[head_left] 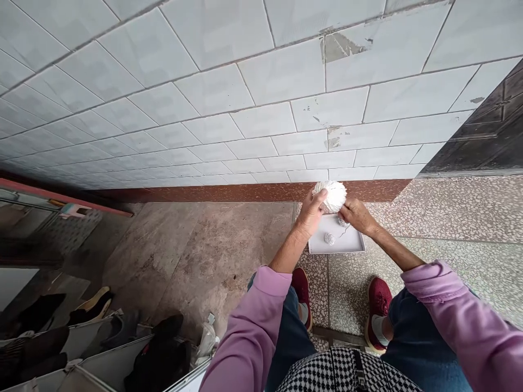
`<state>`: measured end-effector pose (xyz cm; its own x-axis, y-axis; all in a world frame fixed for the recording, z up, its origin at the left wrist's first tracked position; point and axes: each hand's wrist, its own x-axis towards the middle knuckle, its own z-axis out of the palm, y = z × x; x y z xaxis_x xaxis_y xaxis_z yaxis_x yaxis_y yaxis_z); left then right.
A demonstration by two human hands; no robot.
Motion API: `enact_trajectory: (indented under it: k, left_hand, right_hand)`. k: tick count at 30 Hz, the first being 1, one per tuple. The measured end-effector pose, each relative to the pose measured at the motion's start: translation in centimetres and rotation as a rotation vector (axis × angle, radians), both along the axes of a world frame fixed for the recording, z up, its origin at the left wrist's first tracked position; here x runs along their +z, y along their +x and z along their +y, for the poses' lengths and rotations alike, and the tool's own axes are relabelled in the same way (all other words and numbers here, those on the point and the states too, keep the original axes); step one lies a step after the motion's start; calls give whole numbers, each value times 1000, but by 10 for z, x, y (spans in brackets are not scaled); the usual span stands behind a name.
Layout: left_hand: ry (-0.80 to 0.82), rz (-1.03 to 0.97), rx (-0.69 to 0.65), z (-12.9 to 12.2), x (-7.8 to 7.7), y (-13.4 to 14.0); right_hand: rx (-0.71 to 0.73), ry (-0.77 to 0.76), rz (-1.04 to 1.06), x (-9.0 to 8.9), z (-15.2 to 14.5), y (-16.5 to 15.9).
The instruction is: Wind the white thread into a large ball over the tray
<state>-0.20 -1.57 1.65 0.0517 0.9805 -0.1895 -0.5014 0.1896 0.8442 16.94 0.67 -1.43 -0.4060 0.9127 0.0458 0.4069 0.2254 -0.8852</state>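
White yarn ball (334, 195), right of the frame's centre: gripping its left side with the left hand (311, 210), thumb over it. Curling the right hand (357, 215) closed at the ball's lower right edge; not showing what, if anything, within. Holding both above a pale tray (353, 244) on the floor (196, 256), with one small speckled ball (329, 238) lying in it, another (342, 222) showing just below the right fingertips.

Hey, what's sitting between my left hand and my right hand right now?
A white ball, apparently wound yarn, lies between your left hand and right hand in the head view; your left hand holds it.
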Motion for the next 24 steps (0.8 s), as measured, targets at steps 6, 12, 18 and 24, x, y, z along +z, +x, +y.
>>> enact_trajectory:
  k: [6,12,18,24]
  left_hand:
    - [23,223,224,8,-8,-3]
    - [178,481,124,4,-6,-17]
    - [139,562,-242,-2,-7,-21]
    - [-9,236,-290,-6,-5,-12]
  right_hand:
    - [203,106,-28,20,-32,-11]
    - [64,146,162,57,-24,19]
    - [-70,141,249,59,-12,31]
    - [-184,120,243,47,-3,32]
